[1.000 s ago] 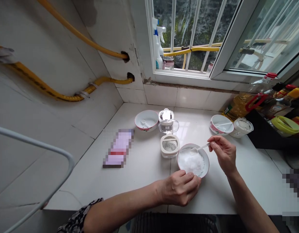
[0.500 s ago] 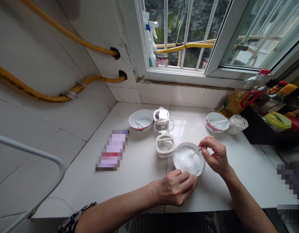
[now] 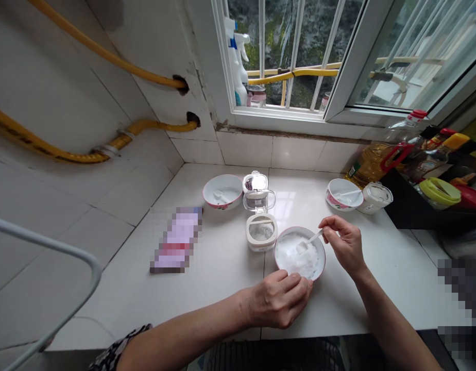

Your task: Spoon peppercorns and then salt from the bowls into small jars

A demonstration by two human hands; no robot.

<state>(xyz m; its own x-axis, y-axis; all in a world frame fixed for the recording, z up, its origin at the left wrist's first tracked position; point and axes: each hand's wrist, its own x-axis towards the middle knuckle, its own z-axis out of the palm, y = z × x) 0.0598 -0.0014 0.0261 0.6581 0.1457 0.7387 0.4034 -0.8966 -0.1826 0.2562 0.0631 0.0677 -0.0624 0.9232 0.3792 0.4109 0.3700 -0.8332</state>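
Observation:
A bowl [image 3: 318,268] with a pink rim stands on the white counter, holding white grains or powder [image 3: 294,252]. My left hand [image 3: 282,299] grips its near rim, thumb and fingers closed. In my right hand [image 3: 343,245] the handle of a small white spoon [image 3: 309,240] is pinched between thumb and fingers. The spoon's head rests at the surface of the white stuff, tilted. Just left of the bowl, an open clear seasoning jar [image 3: 261,242] with a cream rim holds more white contents; its clear lid [image 3: 259,200] is flipped back.
Behind the jar sits another lidded jar [image 3: 255,181], beside a bowl with a spoon [image 3: 223,178]. Further right are a flowered bowl [image 3: 344,202], a white-filled jar [image 3: 374,200] and an oil bottle [image 3: 371,159] by a black rack. A blurred purple item [image 3: 178,239] lies left.
My right hand has turned and opened its grip slightly on the spoon, whose head has shifted a little left in the bowl. My left hand stays on the rim.

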